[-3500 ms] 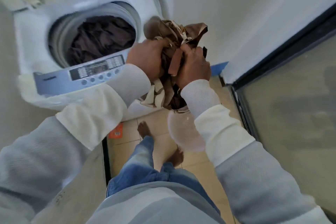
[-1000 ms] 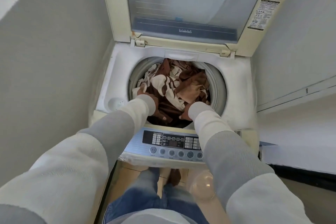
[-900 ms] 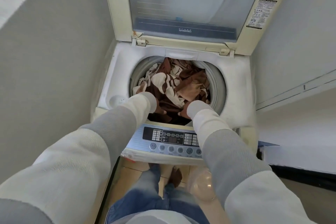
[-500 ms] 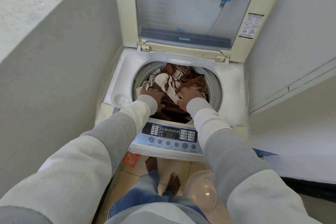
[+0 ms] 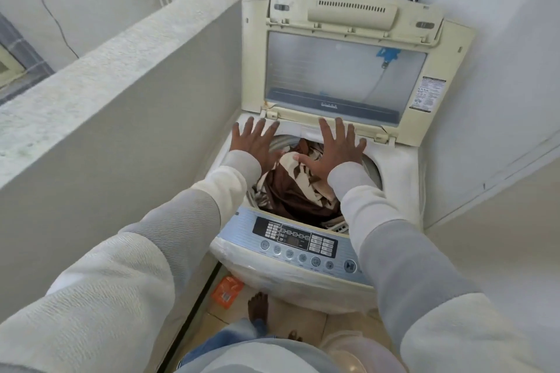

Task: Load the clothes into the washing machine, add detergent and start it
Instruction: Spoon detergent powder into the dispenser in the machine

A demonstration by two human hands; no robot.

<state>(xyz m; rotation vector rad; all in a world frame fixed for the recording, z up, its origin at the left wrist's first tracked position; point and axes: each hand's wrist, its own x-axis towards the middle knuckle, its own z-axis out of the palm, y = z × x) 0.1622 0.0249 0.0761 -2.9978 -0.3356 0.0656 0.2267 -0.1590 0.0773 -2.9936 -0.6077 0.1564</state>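
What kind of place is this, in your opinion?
Probably a small laundry corner of a home, perhaps on a balcony: a top-loading washing machine stands with its lid open beside a low concrete wall, and clothes fill its drum.

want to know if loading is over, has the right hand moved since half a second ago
Yes. The right hand has risen from the clothes, away from the control panel and toward the open lid, fingers spread.
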